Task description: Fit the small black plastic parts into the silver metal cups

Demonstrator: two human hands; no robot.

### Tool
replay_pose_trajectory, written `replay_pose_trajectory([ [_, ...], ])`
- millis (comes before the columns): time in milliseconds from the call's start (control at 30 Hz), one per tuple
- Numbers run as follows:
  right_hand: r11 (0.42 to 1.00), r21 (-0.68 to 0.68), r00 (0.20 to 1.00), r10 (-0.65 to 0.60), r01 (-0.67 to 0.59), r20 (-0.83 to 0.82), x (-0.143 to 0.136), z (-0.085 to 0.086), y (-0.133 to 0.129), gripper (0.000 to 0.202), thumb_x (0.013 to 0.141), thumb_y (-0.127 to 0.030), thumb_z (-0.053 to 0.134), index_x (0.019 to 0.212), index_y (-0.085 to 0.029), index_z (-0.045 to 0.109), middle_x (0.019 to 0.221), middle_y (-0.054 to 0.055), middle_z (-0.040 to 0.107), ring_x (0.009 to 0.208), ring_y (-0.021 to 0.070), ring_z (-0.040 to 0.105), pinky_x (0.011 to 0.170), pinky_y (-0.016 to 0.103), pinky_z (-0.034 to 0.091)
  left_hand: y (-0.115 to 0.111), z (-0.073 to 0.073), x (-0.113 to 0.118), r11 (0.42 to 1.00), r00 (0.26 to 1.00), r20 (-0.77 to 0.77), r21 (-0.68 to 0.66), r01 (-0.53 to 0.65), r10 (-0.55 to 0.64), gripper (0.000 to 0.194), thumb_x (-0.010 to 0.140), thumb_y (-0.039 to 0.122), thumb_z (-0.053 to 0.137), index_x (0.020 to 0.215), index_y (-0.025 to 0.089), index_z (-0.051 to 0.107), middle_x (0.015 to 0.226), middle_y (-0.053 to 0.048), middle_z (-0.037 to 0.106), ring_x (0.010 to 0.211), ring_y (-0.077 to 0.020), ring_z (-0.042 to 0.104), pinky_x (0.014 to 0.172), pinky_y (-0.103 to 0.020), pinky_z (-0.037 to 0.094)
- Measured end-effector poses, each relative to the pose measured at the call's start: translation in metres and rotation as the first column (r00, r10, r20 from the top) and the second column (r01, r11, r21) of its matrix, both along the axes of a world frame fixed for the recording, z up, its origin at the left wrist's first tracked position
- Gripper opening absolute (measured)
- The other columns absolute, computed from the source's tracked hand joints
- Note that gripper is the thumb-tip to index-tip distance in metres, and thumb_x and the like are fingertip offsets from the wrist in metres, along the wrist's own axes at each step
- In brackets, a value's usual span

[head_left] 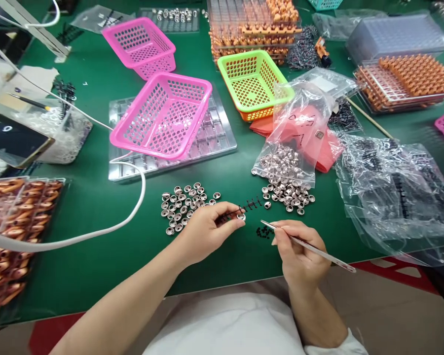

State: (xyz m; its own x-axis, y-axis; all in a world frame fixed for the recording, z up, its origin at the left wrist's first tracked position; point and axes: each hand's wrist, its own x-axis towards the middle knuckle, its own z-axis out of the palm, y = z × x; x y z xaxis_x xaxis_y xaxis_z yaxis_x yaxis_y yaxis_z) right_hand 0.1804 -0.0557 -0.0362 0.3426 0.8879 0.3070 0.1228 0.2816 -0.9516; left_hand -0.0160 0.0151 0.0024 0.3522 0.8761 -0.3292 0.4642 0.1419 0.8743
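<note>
My left hand (203, 230) is closed, pinching a small round metal cup (241, 216) between thumb and fingers. A thin black toothed strip (252, 203) sticks out from the same fingers, its other end hidden by the hand. My right hand (302, 254) grips metal tweezers (327, 256) like a pen, tips pointing left towards the cup, a short way apart from it. Just under the tips lies a small heap of tiny black pieces (263, 231). Loose metal cups (178, 203) are spread beside my left hand. Beyond my right hand is a denser pile of metal cups (288, 190).
A pink basket (194, 143) rests on a clear tray (227, 135). A green basket (229, 91) stands behind a plastic bag (307, 153). Bagged black parts (399, 197) lie at right. A white cable (133, 214) crosses the left side, near trays of orange parts (40, 207).
</note>
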Motion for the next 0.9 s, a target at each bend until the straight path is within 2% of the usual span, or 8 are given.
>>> replay_pose_trajectory([
  [133,1.0,-0.008,1.0,0.014,-0.015,-0.017,0.0,0.0,0.0,0.02,0.086,-0.005,0.069,0.097,-0.022,0.068,0.095,0.003,0.076,0.075,0.0154,0.072,0.059,0.029,0.064,0.015,0.014,-0.026,0.984,0.951,-0.287,0.165,-0.073,0.118,0.028,0.087,0.044,0.066,0.099,0.02,0.074,0.082,-0.001,0.075,0.066,-0.0163,0.064,0.065,-0.025,0.048],
  [300,1.0,-0.005,1.0,0.014,-0.014,-0.003,-0.001,-0.001,0.0,0.017,0.086,-0.008,0.07,0.095,-0.022,0.067,0.093,0.004,0.076,0.072,0.0157,0.072,0.056,0.028,0.064,0.028,0.02,-0.048,0.972,0.79,-0.58,0.222,-0.082,0.199,0.037,0.085,0.044,0.065,0.113,0.021,0.071,0.069,0.0,0.072,0.059,-0.0206,0.066,0.055,-0.027,0.044],
  [433,1.0,0.013,1.0,0.025,-0.025,-0.013,-0.002,-0.001,0.0,0.018,0.087,-0.008,0.068,0.097,-0.023,0.066,0.092,0.004,0.076,0.076,0.0173,0.074,0.053,0.028,0.063,0.032,0.019,-0.054,0.96,0.703,-0.67,0.272,-0.063,0.236,0.031,0.085,0.043,0.064,0.105,0.021,0.072,0.063,-0.001,0.069,0.055,-0.0217,0.064,0.052,-0.028,0.041],
  [533,1.0,0.029,1.0,0.013,-0.013,-0.001,-0.003,-0.001,-0.001,0.017,0.087,-0.009,0.068,0.097,-0.023,0.066,0.091,0.004,0.076,0.075,0.0172,0.074,0.051,0.027,0.062,0.031,0.019,-0.05,0.936,0.721,-0.625,0.338,-0.098,0.301,0.021,0.086,0.042,0.065,0.09,0.022,0.071,0.065,-0.001,0.07,0.057,-0.0205,0.064,0.053,-0.027,0.042],
  [633,0.998,0.065,1.0,-0.012,0.013,-0.016,0.001,0.002,-0.004,0.018,0.087,-0.008,0.068,0.097,-0.023,0.065,0.09,0.003,0.075,0.073,0.0167,0.073,0.048,0.026,0.06,0.024,0.021,-0.034,0.935,0.829,-0.48,0.33,-0.132,0.287,0.021,0.087,0.042,0.065,0.087,0.022,0.07,0.071,-0.001,0.073,0.063,-0.0184,0.065,0.059,-0.026,0.046],
  [733,0.994,0.084,0.997,-0.069,0.071,-0.035,0.009,0.008,-0.008,0.02,0.086,-0.007,0.068,0.097,-0.023,0.065,0.089,0.003,0.074,0.073,0.0171,0.072,0.047,0.026,0.058,0.017,0.021,-0.007,0.958,0.933,-0.352,0.284,0.031,0.074,0.024,0.09,0.044,0.064,0.086,0.021,0.07,0.074,-0.001,0.074,0.063,-0.0168,0.064,0.061,-0.026,0.047],
  [800,0.983,0.112,0.99,-0.143,0.144,-0.021,0.016,0.012,-0.009,0.019,0.086,-0.007,0.068,0.095,-0.023,0.065,0.084,0.002,0.072,0.074,0.018,0.072,0.048,0.027,0.058,0.016,0.016,0.013,0.939,0.931,-0.362,0.303,0.161,-0.042,0.018,0.09,0.038,0.065,0.09,0.021,0.071,0.089,-0.002,0.078,0.07,-0.0177,0.066,0.066,-0.027,0.049],
  [900,0.967,0.147,0.978,-0.21,0.207,0.006,0.024,0.013,-0.009,0.016,0.086,-0.01,0.068,0.093,-0.023,0.064,0.073,0.0,0.068,0.073,0.0198,0.072,0.05,0.03,0.059,0.019,0.002,0.04,0.918,0.905,-0.411,0.308,0.252,-0.11,0.015,0.09,0.033,0.067,0.098,0.021,0.072,0.099,-0.004,0.078,0.085,-0.023,0.071,0.075,-0.032,0.051],
])
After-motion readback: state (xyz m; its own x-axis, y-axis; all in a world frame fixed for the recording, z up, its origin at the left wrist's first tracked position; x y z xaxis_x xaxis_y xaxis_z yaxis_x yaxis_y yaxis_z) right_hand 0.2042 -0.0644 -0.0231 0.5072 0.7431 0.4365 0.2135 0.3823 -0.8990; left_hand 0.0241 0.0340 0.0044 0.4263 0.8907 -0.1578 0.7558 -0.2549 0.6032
